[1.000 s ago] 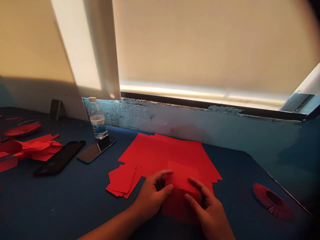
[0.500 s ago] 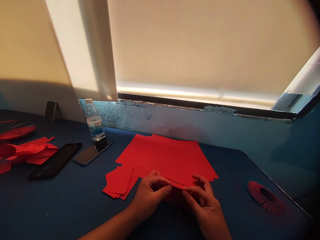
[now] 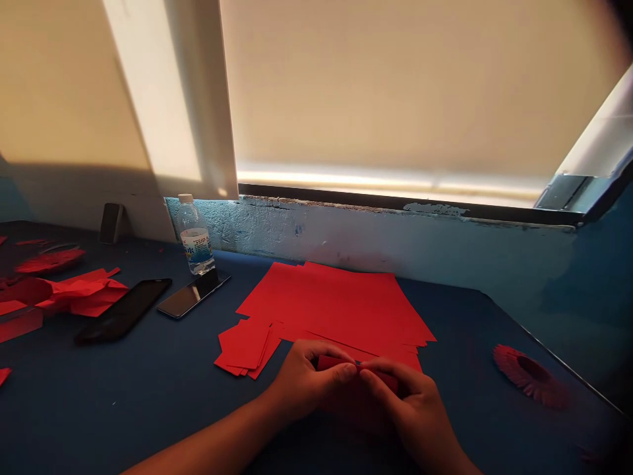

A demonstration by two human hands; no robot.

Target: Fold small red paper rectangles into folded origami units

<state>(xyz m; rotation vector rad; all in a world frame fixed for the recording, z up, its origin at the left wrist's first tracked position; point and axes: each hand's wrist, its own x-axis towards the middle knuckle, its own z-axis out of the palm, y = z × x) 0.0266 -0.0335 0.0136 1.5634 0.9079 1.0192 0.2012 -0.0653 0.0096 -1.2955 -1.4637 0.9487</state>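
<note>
Holding: you have one red piece [image 3: 357, 402] in both hands, on the near side of the sheets [image 3: 336, 303].
Piece: its upper edge is turned over in a narrow band; whether this is a fold or a roll cannot be told. The lower part is in shadow.
Done: the turned edge is judged formed at least in part. A fringed ring [image 3: 512, 374] near the counter's [image 3: 163, 382] right side, and a second fringe [image 3: 49, 260] at far left, look further worked than your piece.
Left: no cuts can be made out on your piece, and its band is judged unfinished while you grip it. The sheets lie flat, apparently plain. How many there are cannot be counted.
Cut pieces: a small overlapping pile [image 3: 244, 346] lies to the left of your left hand [image 3: 306, 379], by the corner of the sheets.
Left fingers [image 3: 321, 348]: drawn in close to the thumb, forefinger behind the band and thumb in front, gripping the piece.
Right fingers [image 3: 395, 371]: likewise drawn in, forefinger along the far side and thumb tip against the near side. Your right hand [image 3: 413, 396] grips the same piece.
Gap: your two thumb tips are just beside each other; whether they touch is unclear.
</note>
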